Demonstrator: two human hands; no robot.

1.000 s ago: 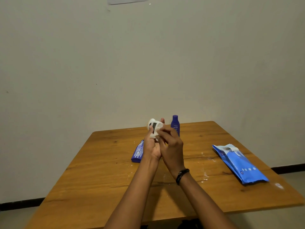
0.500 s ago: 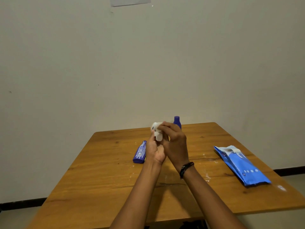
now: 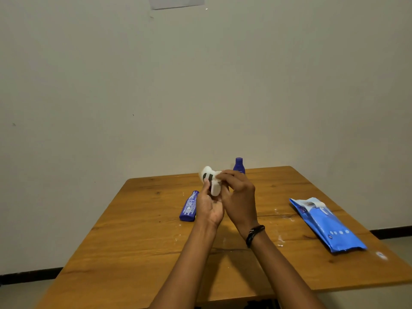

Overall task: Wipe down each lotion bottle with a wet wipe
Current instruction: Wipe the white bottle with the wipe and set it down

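Left hand (image 3: 209, 208) curled round white bottle (image 3: 207, 175), held above table (image 3: 138, 241). Right hand (image 3: 239, 197) fingers bent, pinching wipe (image 3: 219, 174) against the bottle (white on white, edges hard to separate). Flat blue bottle (image 3: 189, 207) lies beside left hand; upright blue bottle (image 3: 239, 165) stands behind. Wipes pack (image 3: 330, 226) at right, contents unseen.

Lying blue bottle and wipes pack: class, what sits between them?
Head view: the left hand and right hand, both gripping a white bottle above the table.

Wooden table (image 3: 138, 237), glossy plastic wipes pack (image 3: 330, 228)
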